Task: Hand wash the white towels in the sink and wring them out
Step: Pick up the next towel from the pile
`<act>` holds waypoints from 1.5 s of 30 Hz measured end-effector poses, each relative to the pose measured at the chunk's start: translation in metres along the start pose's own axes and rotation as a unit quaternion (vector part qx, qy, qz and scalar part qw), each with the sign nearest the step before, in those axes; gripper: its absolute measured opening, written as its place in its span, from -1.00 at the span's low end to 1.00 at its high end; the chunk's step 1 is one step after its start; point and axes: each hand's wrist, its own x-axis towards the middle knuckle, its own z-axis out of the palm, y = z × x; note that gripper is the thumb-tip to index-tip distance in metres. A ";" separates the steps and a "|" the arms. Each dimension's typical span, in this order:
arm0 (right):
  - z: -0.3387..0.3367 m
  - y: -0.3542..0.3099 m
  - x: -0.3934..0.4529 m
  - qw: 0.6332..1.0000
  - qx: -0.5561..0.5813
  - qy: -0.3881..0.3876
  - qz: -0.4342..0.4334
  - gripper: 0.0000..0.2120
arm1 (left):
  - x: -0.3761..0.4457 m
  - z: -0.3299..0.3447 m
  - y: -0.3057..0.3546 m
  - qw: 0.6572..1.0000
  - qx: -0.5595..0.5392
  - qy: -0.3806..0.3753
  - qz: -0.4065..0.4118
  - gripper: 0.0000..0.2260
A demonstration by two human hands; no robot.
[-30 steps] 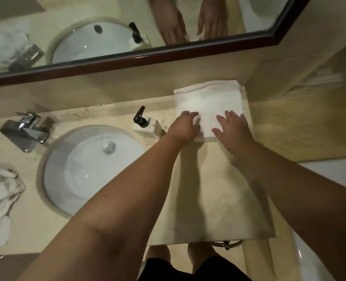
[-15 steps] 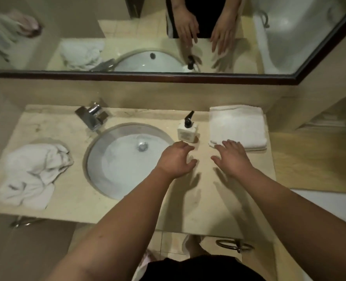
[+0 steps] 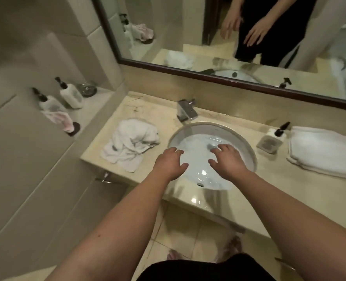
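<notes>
Left grip: the left hand hovers with fingers spread and relaxed, holding nothing, over the near-left rim of the sink.
Right grip: the right hand is likewise spread and empty, fingers reaching out over the basin.
Below the grips: the round white ceramic sink sunk into the beige marble bench; its bowl looks wet or shallow-filled, though I cannot tell how deep.
Beyond the grips: the square chrome tap at the far rim.
Left of the left grip: the crumpled white cotton towel lying loose on the bench, just beside the sink.
Right of the right grip: a white pump soap bottle with black nozzle, then the stack of folded white towels.
Handling: the towels are soft and limp; dry they should lift easily, soaked they will likely be heavy, drippy and saggy.
Where to hold: bunch the crumpled towel by its raised folds; for wringing, probably one grip at each end.
</notes>
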 end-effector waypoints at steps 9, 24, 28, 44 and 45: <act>-0.003 -0.126 0.032 0.993 -0.010 -0.003 -0.116 -0.51 | -0.041 -0.019 -0.115 0.988 -0.076 0.065 -0.116 -0.49; 0.018 -0.193 0.113 0.981 0.047 -0.072 -0.176 -0.58 | -0.050 -0.036 -0.220 0.958 -0.130 0.098 -0.235 -0.55; 0.024 -0.217 0.142 0.979 0.068 -0.077 -0.179 -0.61 | -0.023 -0.048 -0.251 0.956 -0.147 0.106 -0.231 -0.58; 0.100 -0.315 0.221 0.985 0.149 -0.088 -0.013 -0.64 | 0.112 -0.048 -0.344 0.993 -0.115 0.011 0.005 -0.64; 0.105 -0.319 0.224 0.987 0.141 -0.079 -0.014 -0.64 | 0.115 -0.047 -0.347 0.993 -0.118 0.011 0.011 -0.63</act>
